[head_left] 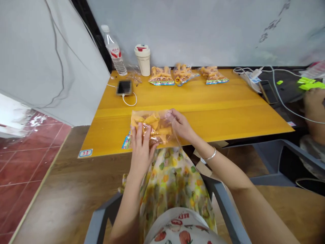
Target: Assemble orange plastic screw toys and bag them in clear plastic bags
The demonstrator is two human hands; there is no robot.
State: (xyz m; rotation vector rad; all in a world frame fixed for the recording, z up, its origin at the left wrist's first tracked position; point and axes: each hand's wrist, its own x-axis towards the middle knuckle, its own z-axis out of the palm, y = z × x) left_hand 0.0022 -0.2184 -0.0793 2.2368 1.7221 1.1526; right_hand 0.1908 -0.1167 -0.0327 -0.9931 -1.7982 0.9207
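Note:
A clear plastic bag (166, 134) of orange, flared, tube-like pieces lies at the table's front edge, a colourful printed label (126, 142) at its left end. My left hand (142, 139) rests flat on the bag, fingers stretched out and apart over the pieces. At the bag's right end, my right hand (179, 123) pinches the plastic between thumb and fingers. Along the back of the table sit three similar filled bags: a left one (161, 76), a middle one (183, 74) and a right one (213, 74).
A water bottle (114, 52) and a lidded white cup (143, 61) stand at the back left, near a phone-like device (124, 87) with a white cable. On the right are a charger (256, 73), a phone (268, 92) and another person's hand (315, 101) by bright green pieces (311, 83).

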